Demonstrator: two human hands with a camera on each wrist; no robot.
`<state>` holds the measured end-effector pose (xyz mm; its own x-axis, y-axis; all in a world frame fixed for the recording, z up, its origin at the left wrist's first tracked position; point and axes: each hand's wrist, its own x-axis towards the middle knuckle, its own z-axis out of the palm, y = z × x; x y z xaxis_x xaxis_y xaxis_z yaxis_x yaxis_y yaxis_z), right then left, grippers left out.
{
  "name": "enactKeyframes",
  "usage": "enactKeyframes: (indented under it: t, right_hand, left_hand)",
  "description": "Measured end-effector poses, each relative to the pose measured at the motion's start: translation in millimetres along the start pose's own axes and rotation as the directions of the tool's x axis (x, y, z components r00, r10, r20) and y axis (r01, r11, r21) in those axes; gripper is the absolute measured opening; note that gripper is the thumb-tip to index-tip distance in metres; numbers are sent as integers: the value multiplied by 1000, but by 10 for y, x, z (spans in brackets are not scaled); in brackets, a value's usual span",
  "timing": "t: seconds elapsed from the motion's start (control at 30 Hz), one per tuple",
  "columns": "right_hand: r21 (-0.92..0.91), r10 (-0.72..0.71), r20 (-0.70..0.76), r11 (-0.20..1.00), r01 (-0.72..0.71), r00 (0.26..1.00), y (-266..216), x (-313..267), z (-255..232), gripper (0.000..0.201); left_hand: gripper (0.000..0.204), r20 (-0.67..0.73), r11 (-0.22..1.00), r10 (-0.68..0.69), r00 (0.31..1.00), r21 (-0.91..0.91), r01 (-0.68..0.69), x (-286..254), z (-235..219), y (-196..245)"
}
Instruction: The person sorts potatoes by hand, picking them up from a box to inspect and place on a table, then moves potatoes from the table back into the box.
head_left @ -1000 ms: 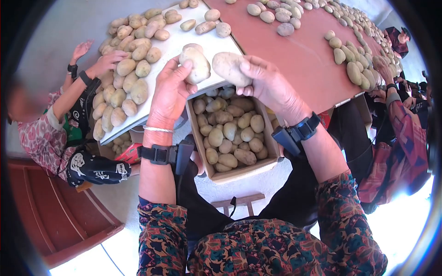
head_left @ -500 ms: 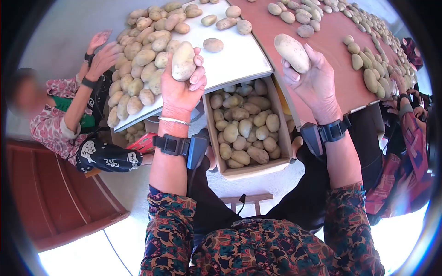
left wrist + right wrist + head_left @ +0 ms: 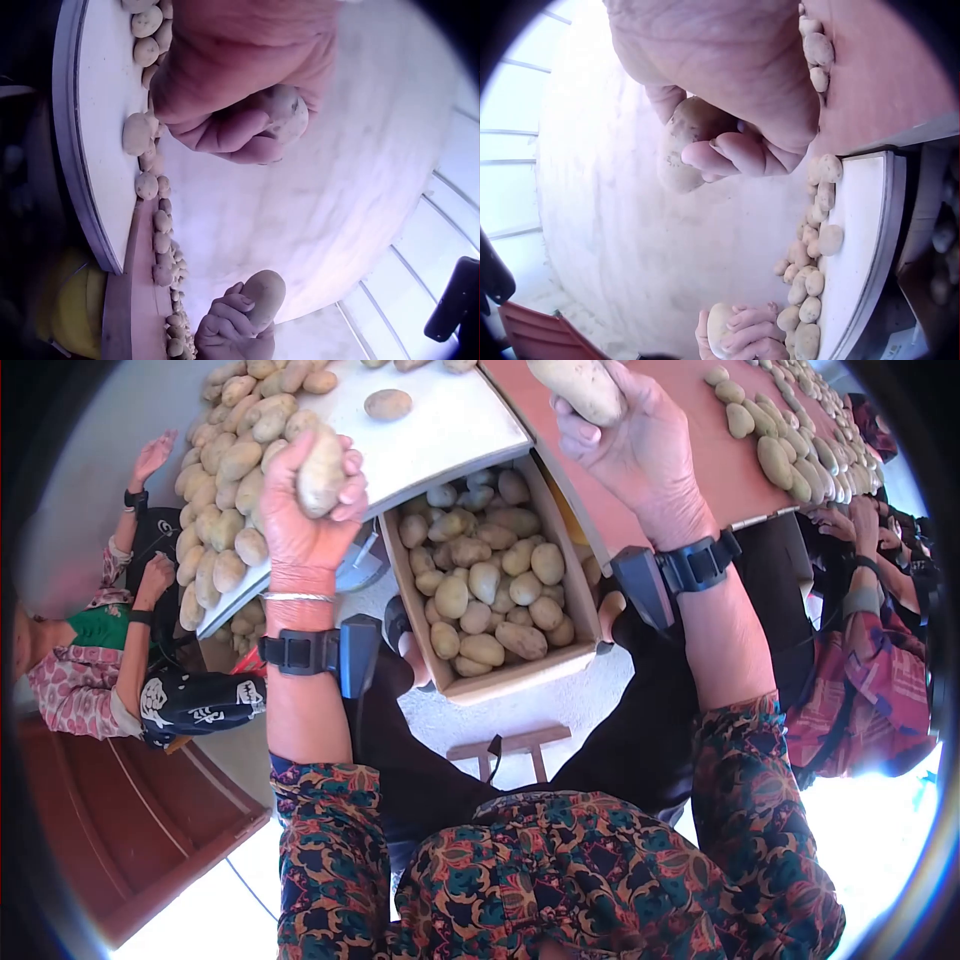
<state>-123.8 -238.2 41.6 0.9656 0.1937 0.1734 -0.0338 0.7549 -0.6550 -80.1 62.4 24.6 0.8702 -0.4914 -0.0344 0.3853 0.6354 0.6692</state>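
My left hand is raised over the near edge of the white tabletop, gripping an oval, pale brown potato. Its fingers curl round the potato in the left wrist view too. Farther to the right, above the red tabletop, my right hand holds a longer potato between thumb and fingers. The right wrist view shows brown marks on that potato. Between and below the two hands, a cardboard box filled with potatoes stands on the floor between my legs.
A big potato heap covers the left of the white tabletop, with a single potato lying apart. More potatoes line the red tabletop. Other people sit at left and right. A wooden stool shows below the box.
My hands, close together a second ago, have moved apart, left hand to the left and right hand to the right, each keeping its potato. The person at left has lowered one hand.
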Motion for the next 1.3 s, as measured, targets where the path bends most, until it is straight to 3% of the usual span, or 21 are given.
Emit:
enactKeyframes:
  t: [0.07,0.1,0.13,0.2,0.27,0.33,0.37,0.43,0.5,0.57,0.6,0.67,0.73,0.8,0.83,0.9,0.93,1.03,1.1,1.23,1.3]
  right_hand:
    - [48,9,15,999,-9,1000,15,0,3,39]
    - [70,26,-10,997,-25,1000,12,2,43,38]
    - [91,43,-36,995,-40,998,9,11,72,38]
    - [59,42,-65,998,-38,997,3,19,70,39]
    - [28,48,-114,999,-45,992,25,-2,71,39]
    - [-24,-18,-89,1000,15,996,44,32,102,40]
    - [-58,14,76,998,-10,997,49,46,-68,41]
    - [-38,39,80,999,-36,996,69,48,-62,41]
    - [-18,61,90,998,-59,994,77,64,13,41]
    - [-50,63,-135,996,-70,989,80,34,134,41]
    - [47,92,94,994,-97,991,104,86,78,42]
    - [-77,64,28,995,-62,998,107,59,-35,42]
    - [-91,59,39,994,-55,997,112,69,-38,42]
    - [-62,54,-34,997,-56,998,123,75,-7,41]
    - [-63,53,-37,996,-56,998,126,69,9,41]
    - [-42,53,-37,998,-54,998,122,46,33,39]
    - [-44,52,-39,998,-53,998,120,39,35,39]
    - [-71,53,-50,996,-56,997,116,3,20,37]
    - [-82,92,-38,992,-95,995,125,8,-13,34]
    - [-165,181,-9,970,-180,983,145,-32,64,35]
    - [-312,231,-46,921,-233,972,165,-76,151,34]
  left_hand:
    - [37,-97,993,13,995,119,-1,-24,-29,35]
    - [37,-251,929,41,967,367,56,-43,-6,25]
    - [37,-247,929,37,968,366,58,-63,8,-14]
    - [37,-326,720,-133,936,617,317,-93,13,-185]
    - [39,-327,598,-218,920,700,390,-131,-54,-496]
    - [43,-314,486,-321,894,755,440,-124,-90,-695]
    - [43,-316,487,-330,889,750,447,-133,-98,-781]
    - [45,-254,217,-507,824,887,407,-160,-88,-927]
    - [46,-197,122,-563,803,941,317,-191,-199,-1112]
    - [46,-152,-35,-619,771,985,167,-213,-249,-1281]
    - [47,-104,-82,-603,791,994,68,-208,-231,-1349]
    - [51,-252,56,-625,739,930,364,-224,-196,-1467]
    - [55,-227,73,-652,724,931,357,-191,-152,-1556]
    - [55,-61,132,-609,791,975,177,-188,-146,-1654]
    - [55,-59,133,-611,789,975,176,-192,-145,-1680]
    - [53,-102,255,-709,698,885,389,-204,-118,-1711]
    - [53,-100,255,-711,697,886,388,-185,-109,-1695]
    - [47,-128,218,-657,743,911,350,-125,16,-1475]
    - [39,-182,355,-430,884,866,351,-109,194,-1222]
    - [36,-188,517,-235,954,807,287,-45,219,-880]
    - [42,-75,723,-187,980,665,189,-26,192,-750]
